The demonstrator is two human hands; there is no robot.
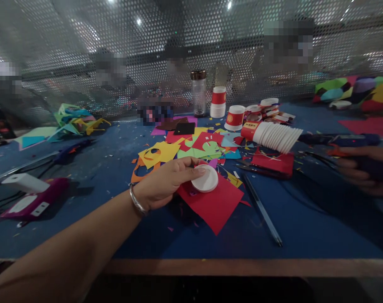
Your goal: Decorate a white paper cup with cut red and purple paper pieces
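Note:
My left hand (175,179), with a silver bangle at the wrist, pinches a round white disc (205,178), which looks like the bottom of a paper cup. Under the disc is a sheet of red paper (218,206). At the right edge my right hand (365,170) is wrapped round a dark blue glue gun (346,139) with an orange trigger; the gun's front end points left. A pen (264,214) lies between the hands, and a pair of scissors (261,169) rests behind it.
Coloured paper scraps (161,153) cover the table's middle. Stacked paper cups (273,135) lie on their side; a glass bottle (198,93) stands at the back. On the left are a magenta power strip (49,200) with a white plug and another dark blue tool (73,151). Behind runs a perforated metal screen (141,46).

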